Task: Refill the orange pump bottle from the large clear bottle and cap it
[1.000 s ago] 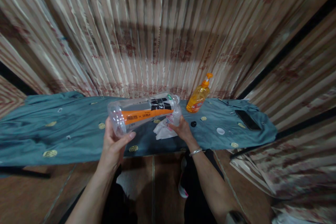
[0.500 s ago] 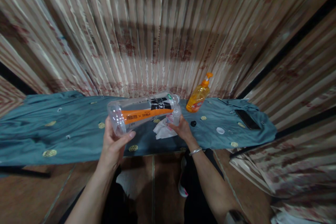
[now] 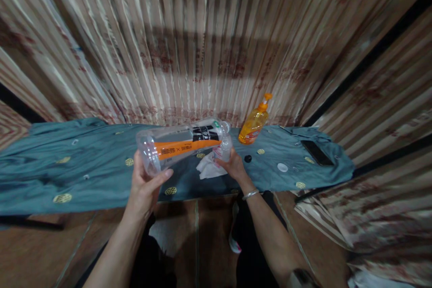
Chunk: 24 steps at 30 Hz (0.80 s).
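My left hand point(image 3: 146, 184) is closed around the base of a large clear plastic bottle point(image 3: 182, 144) with an orange and black label. The bottle lies tilted in the air, its neck pointing right and resting at or just over the mouth of a smaller clear bottle point(image 3: 223, 149). My right hand point(image 3: 234, 165) grips that smaller bottle, which has pink print and stands roughly upright. Beside and behind it, a crumpled white tissue point(image 3: 209, 167) lies on the cloth. Whether the two bottle mouths touch cannot be made out.
A pump bottle of orange liquid point(image 3: 253, 125) stands at the back of the cloth-covered table point(image 3: 101, 180). To the right lie a black cap point(image 3: 248, 159), a white round lid point(image 3: 282, 168) and a black phone point(image 3: 316, 152). A pleated curtain point(image 3: 202, 54) hangs behind.
Both hands keep their grip on the bottles. The large bottle's base has shifted very slightly left, and the whole view has moved a little; otherwise things stand alike.
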Each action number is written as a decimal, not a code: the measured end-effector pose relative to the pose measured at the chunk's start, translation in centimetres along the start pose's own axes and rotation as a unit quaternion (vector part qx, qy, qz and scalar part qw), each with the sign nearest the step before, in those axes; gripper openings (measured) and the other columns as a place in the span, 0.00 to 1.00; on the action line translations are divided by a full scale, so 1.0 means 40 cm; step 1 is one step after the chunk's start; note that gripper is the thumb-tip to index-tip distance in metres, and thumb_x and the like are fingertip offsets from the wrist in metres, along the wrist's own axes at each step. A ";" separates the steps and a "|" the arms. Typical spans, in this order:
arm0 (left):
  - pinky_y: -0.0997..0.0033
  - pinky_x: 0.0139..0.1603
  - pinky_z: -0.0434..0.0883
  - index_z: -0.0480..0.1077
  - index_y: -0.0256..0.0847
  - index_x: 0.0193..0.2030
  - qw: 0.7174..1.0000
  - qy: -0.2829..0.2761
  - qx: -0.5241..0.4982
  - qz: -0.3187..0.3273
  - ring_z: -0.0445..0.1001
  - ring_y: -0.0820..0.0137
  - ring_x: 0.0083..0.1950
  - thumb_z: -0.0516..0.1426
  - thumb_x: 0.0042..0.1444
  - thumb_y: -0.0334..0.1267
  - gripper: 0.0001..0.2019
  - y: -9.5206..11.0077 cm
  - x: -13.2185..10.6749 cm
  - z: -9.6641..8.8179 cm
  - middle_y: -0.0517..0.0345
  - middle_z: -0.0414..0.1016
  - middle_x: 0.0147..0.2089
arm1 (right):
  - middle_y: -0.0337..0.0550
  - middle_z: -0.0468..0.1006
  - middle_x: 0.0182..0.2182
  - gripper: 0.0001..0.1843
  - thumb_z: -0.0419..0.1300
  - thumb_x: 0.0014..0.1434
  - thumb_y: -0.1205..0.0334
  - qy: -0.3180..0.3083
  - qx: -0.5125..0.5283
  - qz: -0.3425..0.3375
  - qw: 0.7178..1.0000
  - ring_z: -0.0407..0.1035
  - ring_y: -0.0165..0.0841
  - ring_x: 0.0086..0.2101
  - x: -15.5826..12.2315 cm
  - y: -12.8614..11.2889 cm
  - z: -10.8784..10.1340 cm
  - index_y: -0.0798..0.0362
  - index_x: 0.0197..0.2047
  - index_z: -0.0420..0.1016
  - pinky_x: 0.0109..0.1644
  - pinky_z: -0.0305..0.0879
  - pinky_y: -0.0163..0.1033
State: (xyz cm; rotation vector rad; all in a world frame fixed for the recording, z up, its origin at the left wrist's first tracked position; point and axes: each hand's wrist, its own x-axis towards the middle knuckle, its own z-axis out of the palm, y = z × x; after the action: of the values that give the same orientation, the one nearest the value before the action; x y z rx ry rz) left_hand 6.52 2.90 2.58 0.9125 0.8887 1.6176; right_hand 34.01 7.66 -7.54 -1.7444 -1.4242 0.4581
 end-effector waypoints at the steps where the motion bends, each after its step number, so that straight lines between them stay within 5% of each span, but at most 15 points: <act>1: 0.39 0.73 0.71 0.78 0.49 0.57 1.000 0.000 0.000 0.000 0.83 0.50 0.56 0.80 0.29 0.36 0.42 0.000 0.000 -0.001 0.54 0.85 0.55 | 0.44 0.88 0.42 0.28 0.78 0.52 0.56 0.000 -0.001 0.001 1.000 0.85 0.49 0.48 0.000 0.000 0.000 0.47 0.55 0.75 0.49 0.82 0.48; 24: 0.49 0.65 0.76 0.77 0.49 0.59 1.000 -0.002 0.005 0.012 0.83 0.52 0.56 0.81 0.28 0.40 0.44 -0.009 0.009 -0.009 0.53 0.86 0.55 | 0.45 0.89 0.44 0.29 0.77 0.54 0.56 -0.020 -0.008 0.023 1.000 0.85 0.47 0.47 -0.001 -0.019 -0.010 0.49 0.56 0.75 0.49 0.80 0.44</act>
State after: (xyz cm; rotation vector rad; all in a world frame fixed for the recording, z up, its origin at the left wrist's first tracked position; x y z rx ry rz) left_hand 6.28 3.30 2.16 0.9359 0.8860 1.6321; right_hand 33.80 7.49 -6.70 -1.7929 -1.4216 0.5094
